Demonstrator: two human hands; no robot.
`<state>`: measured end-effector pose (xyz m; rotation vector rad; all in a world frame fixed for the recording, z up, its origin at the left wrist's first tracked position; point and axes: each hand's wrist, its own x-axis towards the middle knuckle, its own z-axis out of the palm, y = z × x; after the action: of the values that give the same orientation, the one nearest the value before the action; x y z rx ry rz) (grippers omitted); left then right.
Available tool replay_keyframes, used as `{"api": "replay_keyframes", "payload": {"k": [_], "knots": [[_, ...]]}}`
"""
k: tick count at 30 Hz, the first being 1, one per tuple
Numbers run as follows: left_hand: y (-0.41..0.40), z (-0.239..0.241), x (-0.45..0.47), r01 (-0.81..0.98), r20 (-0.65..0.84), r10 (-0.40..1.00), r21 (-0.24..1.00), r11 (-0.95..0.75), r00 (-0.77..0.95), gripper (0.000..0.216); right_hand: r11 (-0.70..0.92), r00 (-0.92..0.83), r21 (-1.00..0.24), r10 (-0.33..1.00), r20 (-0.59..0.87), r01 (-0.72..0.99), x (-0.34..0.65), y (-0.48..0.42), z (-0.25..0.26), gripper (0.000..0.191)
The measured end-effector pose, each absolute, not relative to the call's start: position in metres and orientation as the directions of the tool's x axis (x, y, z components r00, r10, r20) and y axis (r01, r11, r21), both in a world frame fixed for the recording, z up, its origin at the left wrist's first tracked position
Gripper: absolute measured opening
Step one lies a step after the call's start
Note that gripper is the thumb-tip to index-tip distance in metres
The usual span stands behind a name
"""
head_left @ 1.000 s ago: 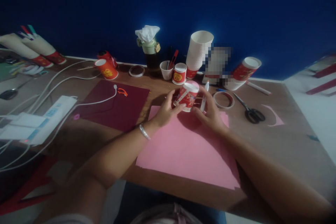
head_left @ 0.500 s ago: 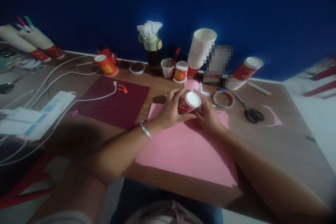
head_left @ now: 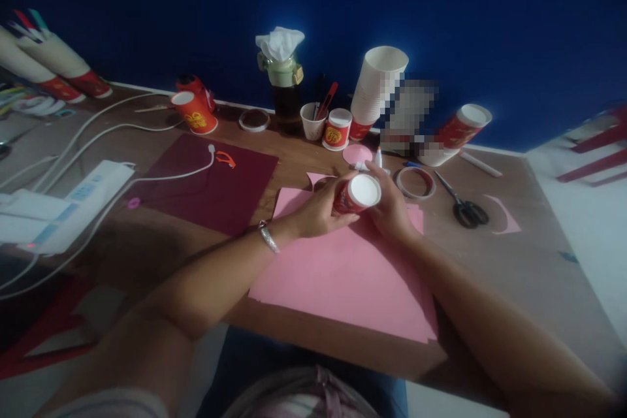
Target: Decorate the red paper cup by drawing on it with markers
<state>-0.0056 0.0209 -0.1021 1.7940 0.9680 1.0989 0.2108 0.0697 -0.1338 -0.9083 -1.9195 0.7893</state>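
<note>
A red printed paper cup (head_left: 359, 193) with a white bottom is held above the pink paper sheet (head_left: 337, 274), its bottom turned toward me. My left hand (head_left: 318, 212) is curled round the cup's left side. From the right, my right hand (head_left: 389, 206) grips the cup with its fingers wrapped over it. Just behind them on the table lie a pink paper disc (head_left: 356, 154) and a small glue tube (head_left: 377, 158).
Along the blue wall stand a stack of white cups (head_left: 377, 88), a red cup (head_left: 337, 129), a tissue-topped bottle (head_left: 284, 85) and a pen cup (head_left: 312, 123). Tape ring (head_left: 415, 183) and scissors (head_left: 463, 206) lie right. A dark red sheet (head_left: 210, 183), cable and power strip (head_left: 68, 206) lie left.
The cup was tilted over so its white bottom faces me and moved slightly nearer. The glue tube left my right hand and now lies on the table beside the pink disc.
</note>
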Motion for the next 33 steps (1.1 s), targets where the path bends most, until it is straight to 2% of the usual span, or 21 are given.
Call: {"api": "replay_keyframes", "payload": {"k": [2,3,5,7,12,14,16,20,22,29,33], "knots": [[0.024,-0.100,-0.005,-0.031,0.181,0.939,0.983,-0.180,0.291,0.069,0.541,-0.346,-0.783,0.830,0.438,0.306,0.212,0.068,-0.127,0.063],[0.025,-0.099,-0.005,-0.156,0.126,0.946,0.984,-0.082,0.297,0.069,0.540,-0.345,-0.785,0.830,0.438,0.303,0.212,0.067,-0.124,0.062],[0.027,-0.098,-0.008,-0.336,0.047,0.942,0.939,0.072,0.332,0.071,0.526,-0.367,-0.810,0.830,0.421,0.260,0.212,0.066,-0.120,0.064],[0.028,-0.097,-0.011,-0.426,0.015,0.933,0.892,0.149,0.359,0.069,0.505,-0.392,-0.840,0.826,0.405,0.198,0.211,0.065,-0.120,0.069],[0.029,-0.097,-0.017,-0.482,-0.028,0.943,0.854,0.195,0.331,0.066,0.465,-0.378,-0.883,0.831,0.408,0.069,0.207,0.066,-0.126,0.088],[0.030,-0.098,-0.017,-0.483,-0.040,0.951,0.855,0.190,0.305,0.067,0.467,-0.363,-0.881,0.836,0.413,0.073,0.206,0.066,-0.126,0.088],[0.031,-0.098,-0.017,-0.486,-0.038,0.959,0.856,0.177,0.283,0.067,0.484,-0.348,-0.868,0.837,0.421,0.114,0.205,0.065,-0.123,0.075],[0.033,-0.099,-0.014,-0.503,-0.024,0.967,0.851,0.152,0.253,0.060,0.543,-0.301,-0.818,0.825,0.479,0.187,0.206,0.059,-0.114,0.038],[0.034,-0.099,-0.013,-0.504,-0.016,0.969,0.852,0.143,0.248,0.059,0.553,-0.292,-0.811,0.820,0.491,0.188,0.207,0.056,-0.111,0.032],[0.036,-0.105,-0.012,-0.506,-0.101,0.966,0.836,0.211,0.237,0.051,0.565,-0.352,-0.795,0.806,0.475,0.220,0.206,0.049,-0.120,0.048],[0.036,-0.102,-0.010,-0.558,-0.054,0.961,0.804,0.204,0.272,0.047,0.563,-0.338,-0.781,0.815,0.470,0.272,0.206,0.048,-0.122,0.049]]}}
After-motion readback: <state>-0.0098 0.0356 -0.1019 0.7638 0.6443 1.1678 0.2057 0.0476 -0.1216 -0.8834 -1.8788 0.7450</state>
